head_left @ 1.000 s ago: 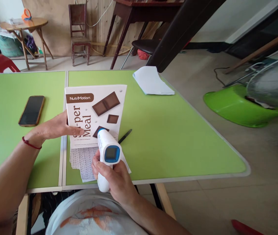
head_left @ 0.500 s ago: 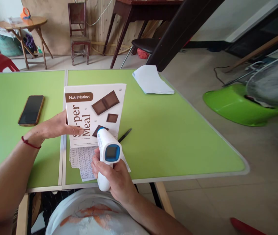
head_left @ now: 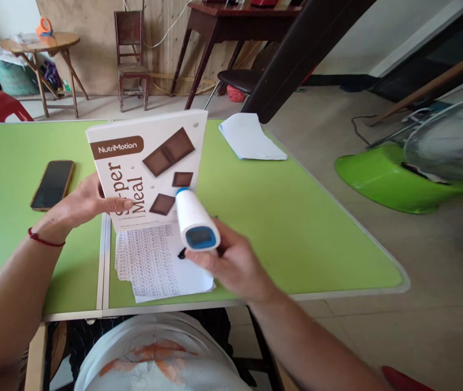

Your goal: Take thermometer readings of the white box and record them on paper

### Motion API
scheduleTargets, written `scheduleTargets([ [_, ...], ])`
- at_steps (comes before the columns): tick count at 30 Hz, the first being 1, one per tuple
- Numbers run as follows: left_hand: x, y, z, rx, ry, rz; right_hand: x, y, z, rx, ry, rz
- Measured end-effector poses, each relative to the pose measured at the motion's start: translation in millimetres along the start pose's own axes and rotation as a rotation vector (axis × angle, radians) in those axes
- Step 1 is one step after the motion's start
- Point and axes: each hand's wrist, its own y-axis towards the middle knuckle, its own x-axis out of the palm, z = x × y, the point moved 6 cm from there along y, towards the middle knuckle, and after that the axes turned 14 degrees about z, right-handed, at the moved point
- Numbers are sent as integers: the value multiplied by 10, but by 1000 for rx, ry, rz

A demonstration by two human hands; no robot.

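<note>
My left hand (head_left: 93, 203) grips a white box (head_left: 162, 163) by its lower left edge, thumb across the front. The box reads "NutriMotion" and shows brown chocolate pieces; it is tilted above the table. My right hand (head_left: 231, 255) is closed around a white and blue infrared thermometer (head_left: 196, 217), its small screen facing me. The thermometer's front end is right before the box; whether they touch I cannot tell. Below them lie handwritten sheets of paper (head_left: 153, 266). A black pen (head_left: 181, 253) lies on the sheets, mostly hidden behind the thermometer.
The green table (head_left: 296, 233) has a metal-edged seam (head_left: 103, 266). A smartphone (head_left: 53, 184) lies at the left, and a stack of white paper (head_left: 251, 136) at the back right edge. Beyond stand a wooden chair (head_left: 131, 60), a round table (head_left: 39, 43) and a green plastic object (head_left: 394, 179).
My left hand has raised the box and tilted it to the left. My right hand has moved right and slightly up, tipping the thermometer flatter. More of the handwritten sheets shows.
</note>
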Motion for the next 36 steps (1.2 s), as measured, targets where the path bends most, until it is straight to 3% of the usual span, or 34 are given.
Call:
scheduleTargets([
  [5,-207,84,-71,159,100,272,-481,783,83,-280,-585,-54],
  [8,-210,130,-210,178,173,318,-463,975,303,-382,-840,-111],
  [13,-159,162,-351,137,172,306,-304,987,523,-471,-964,-107],
  [17,-175,169,-372,102,240,272,-328,968,430,-582,-987,-94],
  [20,-238,114,-325,36,581,264,-426,853,236,-675,-970,-65],
  [23,-276,-19,-233,-84,1127,167,-418,631,165,-714,-950,-254],
  [25,-176,-120,-151,-82,1285,6,-382,498,199,-730,-975,-371],
  [29,308,-280,2,161,1159,-277,-347,418,267,-773,-1020,-366],
  [33,704,-335,-51,214,1103,-327,-352,432,126,-747,-884,-316],
  [36,881,-356,-131,204,1083,-361,-397,459,-107,-634,-660,-116],
])
